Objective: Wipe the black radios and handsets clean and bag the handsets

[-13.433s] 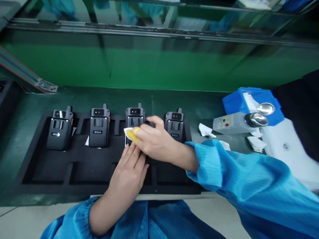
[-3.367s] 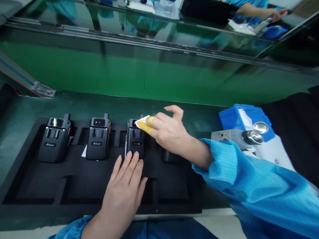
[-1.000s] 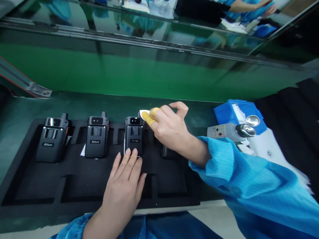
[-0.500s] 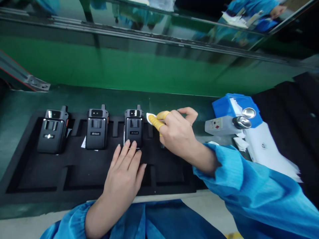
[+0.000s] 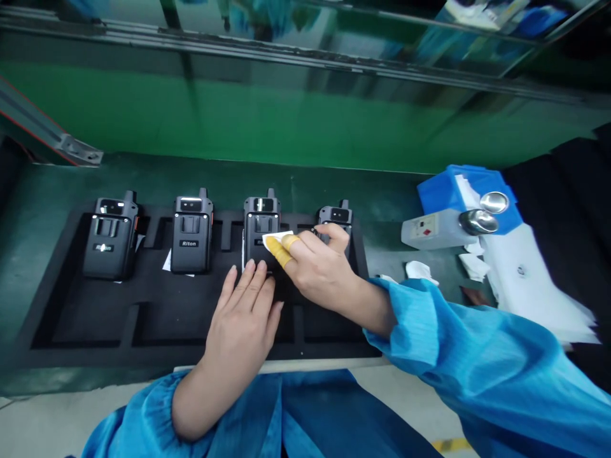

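Note:
Several black handheld devices lie in a row on a black foam tray (image 5: 90,356). The third device from the left (image 5: 262,222) has my left hand (image 5: 241,324) at its lower edge, fingers stretched out flat. My right hand (image 5: 315,261), with yellow covers on its fingertips, pinches a folded white wipe (image 5: 272,238) over that device's label. Behind the right hand, the rightmost device (image 5: 336,215) is partly hidden. To the left lie the second device (image 5: 191,238) and the leftmost device (image 5: 109,242), with bits of white paper beside them.
At the right stand a blue bin (image 5: 436,189) and a clear bottle (image 5: 424,230) with a metal top. Crumpled white wipes (image 5: 420,271) and white sheets (image 5: 529,273) lie near them. A green panel (image 5: 267,121) rises behind the tray.
My right hand has moved left with the wipe, from beside the third device onto it, uncovering more of the rightmost device. My left hand stays at the third device. The view has shifted slightly.

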Tool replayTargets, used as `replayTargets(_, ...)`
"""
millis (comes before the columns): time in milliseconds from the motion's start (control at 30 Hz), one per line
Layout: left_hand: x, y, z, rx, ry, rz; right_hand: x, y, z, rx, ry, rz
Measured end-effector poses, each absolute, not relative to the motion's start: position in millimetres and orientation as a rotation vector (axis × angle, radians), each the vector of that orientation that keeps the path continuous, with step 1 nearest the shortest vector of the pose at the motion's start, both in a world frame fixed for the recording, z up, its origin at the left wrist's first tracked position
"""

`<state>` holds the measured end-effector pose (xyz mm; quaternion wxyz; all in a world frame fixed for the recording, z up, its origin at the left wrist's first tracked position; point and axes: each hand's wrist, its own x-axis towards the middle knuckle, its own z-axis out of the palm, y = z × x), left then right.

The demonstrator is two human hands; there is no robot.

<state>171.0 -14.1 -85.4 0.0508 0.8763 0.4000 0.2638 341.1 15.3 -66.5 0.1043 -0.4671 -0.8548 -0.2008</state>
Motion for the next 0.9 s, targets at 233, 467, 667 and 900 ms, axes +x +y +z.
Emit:
replayTargets(233, 170.0, -13.2, -85.9, 2.707, 1.202, 0.793, 349.9, 14.3, -60.6, -1.47, -2.375, -0.747)
replayTargets(467, 168.6, -13.8, -88.0, 2.686, 1.213, 0.795, 333.0, 16.6, -66.5, -1.356, -2.493, -0.579)
replayTargets(667, 170.9, -14.1, -87.5, 2.662, 1.188, 0.803, 365.1, 13.0, -59.0, -1.518, -2.377, -0.729)
replayTargets(900, 141.4, -10.6, -72.6, 2.59, 1.23, 0.964, 343.4, 46.9, -35.2, -1.381, -2.349, -0.856)
